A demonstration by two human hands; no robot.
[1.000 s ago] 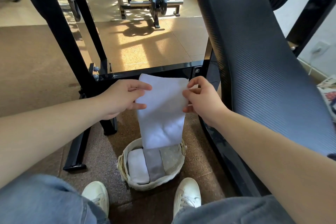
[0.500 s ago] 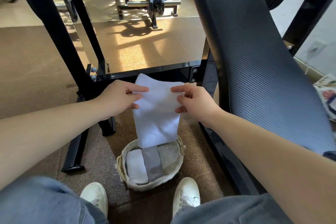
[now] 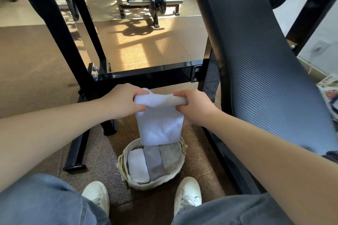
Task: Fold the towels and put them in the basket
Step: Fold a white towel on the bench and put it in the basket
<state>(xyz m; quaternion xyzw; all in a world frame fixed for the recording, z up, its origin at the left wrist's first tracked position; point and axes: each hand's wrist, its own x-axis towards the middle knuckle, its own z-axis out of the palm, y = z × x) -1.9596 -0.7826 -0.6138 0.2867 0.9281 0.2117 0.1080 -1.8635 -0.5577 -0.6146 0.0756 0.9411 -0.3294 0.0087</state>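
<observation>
Speckled brown rubber gym flooring [image 3: 33, 71] runs under everything, sunlit toward the far weight rack, and over it stands a black steel bench frame [image 3: 146, 75] with its long carbon-patterned black pad [image 3: 256, 64] slanting up on the right. Between the person's two white sneakers [image 3: 97, 197] sits a small round woven basket with a cream liner [image 3: 126, 173], already holding three folded towels side by side – white, grey and a dotted beige one. Directly above it hangs the white towel [image 3: 160, 124], its lower edge near the basket's far rim, probably held there so it drops straight in once folded. The left hand [image 3: 122, 101] and right hand [image 3: 193, 107] each clench one end of its top fold – fingers curled shut over the cloth, keeping the doubled edge taut and even.
</observation>
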